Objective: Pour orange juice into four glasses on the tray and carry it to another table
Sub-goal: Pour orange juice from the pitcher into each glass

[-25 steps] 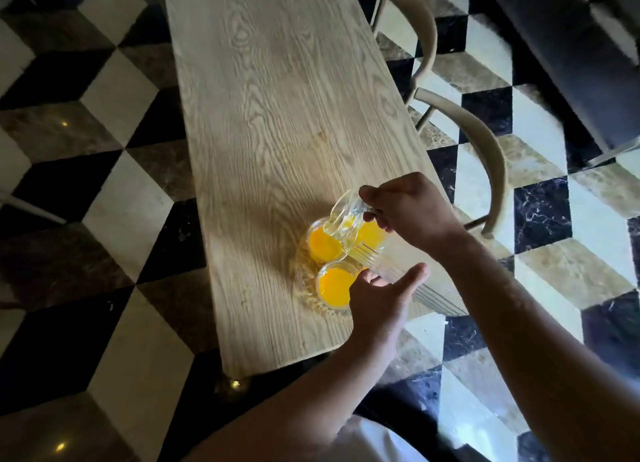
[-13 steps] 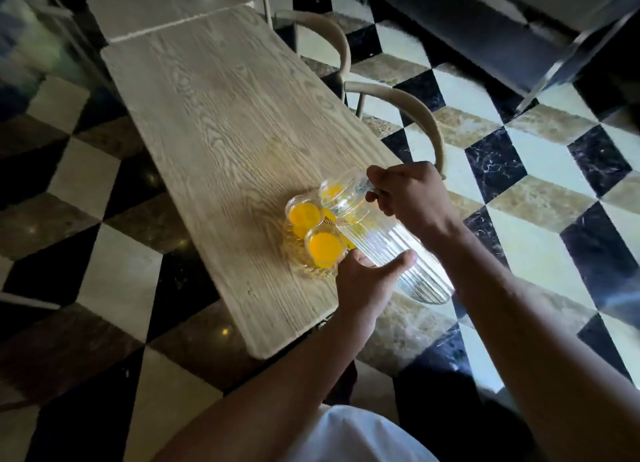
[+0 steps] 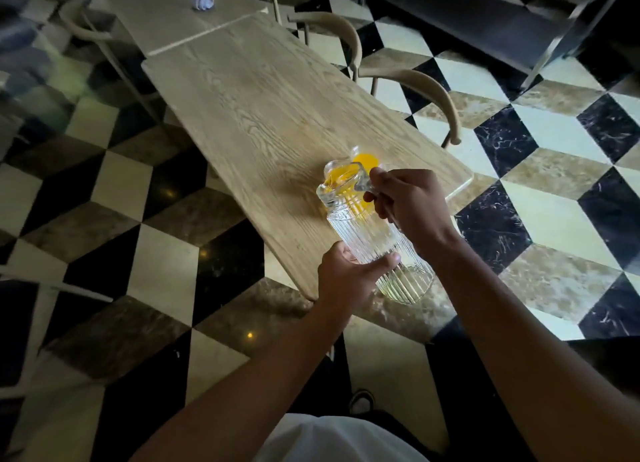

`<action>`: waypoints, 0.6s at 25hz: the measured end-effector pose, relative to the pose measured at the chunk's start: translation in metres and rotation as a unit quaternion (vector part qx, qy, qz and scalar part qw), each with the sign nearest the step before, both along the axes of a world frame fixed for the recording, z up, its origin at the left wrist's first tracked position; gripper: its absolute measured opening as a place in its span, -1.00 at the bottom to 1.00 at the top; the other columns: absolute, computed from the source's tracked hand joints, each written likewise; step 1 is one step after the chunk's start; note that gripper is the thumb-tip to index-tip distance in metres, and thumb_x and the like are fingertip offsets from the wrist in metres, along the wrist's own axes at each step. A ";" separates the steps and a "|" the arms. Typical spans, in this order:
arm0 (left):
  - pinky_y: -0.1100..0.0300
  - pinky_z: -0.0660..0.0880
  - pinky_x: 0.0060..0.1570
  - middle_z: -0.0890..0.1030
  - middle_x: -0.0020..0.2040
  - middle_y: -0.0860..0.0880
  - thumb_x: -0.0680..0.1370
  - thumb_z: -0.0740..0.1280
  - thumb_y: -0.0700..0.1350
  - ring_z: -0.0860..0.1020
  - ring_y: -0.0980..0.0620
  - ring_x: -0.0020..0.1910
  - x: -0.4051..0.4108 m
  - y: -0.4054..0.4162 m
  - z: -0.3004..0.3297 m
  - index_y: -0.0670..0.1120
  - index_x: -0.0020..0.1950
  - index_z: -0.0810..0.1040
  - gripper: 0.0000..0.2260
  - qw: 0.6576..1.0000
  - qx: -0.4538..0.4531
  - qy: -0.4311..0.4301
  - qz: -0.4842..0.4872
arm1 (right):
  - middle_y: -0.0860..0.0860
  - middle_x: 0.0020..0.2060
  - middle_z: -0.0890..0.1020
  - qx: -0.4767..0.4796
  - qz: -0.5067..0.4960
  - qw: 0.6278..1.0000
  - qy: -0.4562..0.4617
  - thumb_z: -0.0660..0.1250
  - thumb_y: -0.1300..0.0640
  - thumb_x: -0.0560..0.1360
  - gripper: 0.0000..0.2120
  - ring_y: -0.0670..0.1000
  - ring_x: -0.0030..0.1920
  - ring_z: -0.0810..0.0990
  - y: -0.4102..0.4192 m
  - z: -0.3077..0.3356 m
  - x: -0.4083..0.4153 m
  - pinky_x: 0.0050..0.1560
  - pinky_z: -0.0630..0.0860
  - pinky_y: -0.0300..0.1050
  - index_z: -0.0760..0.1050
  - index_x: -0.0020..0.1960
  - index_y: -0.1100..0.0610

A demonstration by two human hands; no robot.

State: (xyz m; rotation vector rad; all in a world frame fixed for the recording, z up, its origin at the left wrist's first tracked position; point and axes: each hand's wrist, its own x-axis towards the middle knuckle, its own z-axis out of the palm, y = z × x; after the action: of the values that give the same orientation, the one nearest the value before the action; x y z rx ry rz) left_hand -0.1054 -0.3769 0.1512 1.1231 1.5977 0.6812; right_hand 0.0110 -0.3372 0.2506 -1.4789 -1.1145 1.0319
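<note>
Landmark: wooden table [image 3: 263, 115], pale oak grain, long top that ran from the upper left down to a rounded near corner.
Pitcher: ribbed clear glass pitcher [image 3: 374, 233], held tilted above the table's near right end, mouth toward the table's middle, base out past the near edge over the floor; looked almost empty, with only orange tints showing through the neck.
Right hand: right hand [image 3: 408, 205] was closed around the pitcher's handle at the neck, over the table's near right end.
Left hand: left hand [image 3: 349, 278] cupped the pitcher's lower body from beneath, thumb across the ribs, fingers curled behind the glass, just at the table's near edge.
Glasses: one glass of orange juice [image 3: 364, 159] showed as a yellow disc beyond the pitcher's mouth, on the table near its right edge; the rest of the glasses and the tray sat behind the pitcher and hand, so their count could not be told.
Second table: second table [image 3: 166, 14], butted against the far end of the wooden table, bore a small pale crumpled item [image 3: 203, 1], too blurred to identify.
Chairs: two bentwood chairs [image 3: 426, 91] stood along the table's right side, curved backs toward it.
Floor: chequered floor [image 3: 554, 184] of black, cream and brown marble lay all round the table.
</note>
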 end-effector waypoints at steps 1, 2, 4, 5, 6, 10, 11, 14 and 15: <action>0.13 0.36 -0.25 0.41 -0.29 0.08 0.11 0.55 0.45 0.38 0.01 -0.27 -0.014 0.001 0.002 -0.03 -0.21 0.39 -0.34 1.000 0.001 0.006 -0.006 | 0.31 -0.46 0.52 0.007 0.003 1.000 0.010 0.31 0.11 0.62 -0.53 -0.14 -0.49 0.53 -0.001 0.000 -0.012 -0.34 0.36 -0.16 0.50 -0.21 0.55; 0.13 0.37 -0.21 0.43 -0.25 0.07 0.11 0.54 0.45 0.39 0.01 -0.23 -0.029 0.003 0.003 -0.09 -0.14 0.45 -0.30 1.000 -0.002 0.013 -0.006 | 0.26 -0.48 0.50 0.010 0.004 1.000 0.015 0.30 0.12 0.63 -0.53 -0.14 -0.48 0.53 0.001 0.000 -0.025 -0.32 0.36 -0.15 0.51 -0.19 0.56; 0.10 0.41 -0.18 0.48 -0.19 0.02 0.06 0.50 0.49 0.43 -0.02 -0.19 -0.058 0.010 0.005 -0.16 -0.05 0.50 -0.18 1.000 -0.008 0.024 -0.002 | 0.07 -0.53 0.52 0.010 0.005 1.000 0.024 0.30 0.11 0.63 -0.52 -0.08 -0.46 0.51 0.010 -0.005 -0.052 -0.32 0.37 -0.14 0.51 -0.18 0.56; 0.07 0.45 -0.16 0.52 -0.17 -0.04 0.04 0.48 0.49 0.48 -0.07 -0.18 -0.071 0.016 0.007 -0.16 -0.03 0.49 -0.16 1.000 -0.010 0.026 -0.005 | 0.05 -0.54 0.52 0.008 0.007 1.000 0.028 0.30 0.11 0.64 -0.52 -0.07 -0.46 0.51 0.015 -0.007 -0.066 -0.33 0.36 -0.15 0.50 -0.19 0.56; 0.03 0.52 -0.11 0.58 -0.12 -0.11 0.02 0.49 0.48 0.57 -0.13 -0.13 -0.090 0.023 0.007 -0.18 0.03 0.50 -0.12 1.000 -0.016 0.025 -0.003 | 0.11 -0.51 0.52 0.004 0.011 0.999 0.032 0.30 0.12 0.64 -0.51 -0.10 -0.48 0.51 0.022 -0.008 -0.083 -0.36 0.35 -0.19 0.48 -0.19 0.57; -0.02 0.62 0.14 0.58 0.00 0.01 0.00 0.48 0.47 0.64 -0.14 0.09 -0.171 0.064 0.005 -0.19 0.25 0.52 0.02 0.999 -0.008 0.044 -0.031 | 0.27 -0.44 0.49 0.006 -0.005 0.998 0.063 0.27 0.18 0.65 -0.50 -0.13 -0.51 0.51 0.051 -0.013 -0.152 -0.39 0.35 -0.25 0.42 -0.27 0.59; -0.01 0.62 0.13 0.57 -0.02 0.03 0.02 0.49 0.47 0.62 -0.12 0.07 -0.190 0.077 0.003 -0.17 0.23 0.52 -0.02 0.997 -0.001 0.052 -0.054 | 0.26 -0.46 0.49 0.009 -0.018 0.997 0.070 0.27 0.18 0.65 -0.51 -0.08 -0.50 0.52 0.059 -0.015 -0.168 -0.37 0.36 -0.23 0.44 -0.30 0.56; -0.03 0.61 0.27 0.60 0.16 -0.03 0.21 0.64 0.35 0.61 -0.08 0.21 -0.238 0.113 0.001 -0.17 0.42 0.49 -0.04 0.991 0.015 0.062 -0.116 | 0.08 -0.58 0.48 0.026 -0.047 0.994 0.095 0.30 0.13 0.61 -0.53 0.14 -0.36 0.52 0.079 -0.021 -0.209 -0.24 0.40 -0.04 0.53 -0.48 0.17; -0.01 0.60 0.28 0.60 0.19 -0.03 0.27 0.67 0.29 0.60 -0.05 0.22 -0.252 0.123 -0.001 -0.17 0.46 0.47 -0.08 0.989 0.025 0.062 -0.130 | 0.06 -0.60 0.47 0.029 -0.059 0.993 0.100 0.30 0.12 0.60 -0.53 0.16 -0.34 0.51 0.084 -0.024 -0.222 -0.20 0.41 0.00 0.52 -0.48 0.17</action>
State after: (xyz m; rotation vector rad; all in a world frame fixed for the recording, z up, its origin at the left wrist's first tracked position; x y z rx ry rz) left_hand -0.3571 -0.2537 0.1507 1.4062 1.5081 0.4886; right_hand -0.2110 -0.2531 0.2268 -1.3460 -0.8962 1.0310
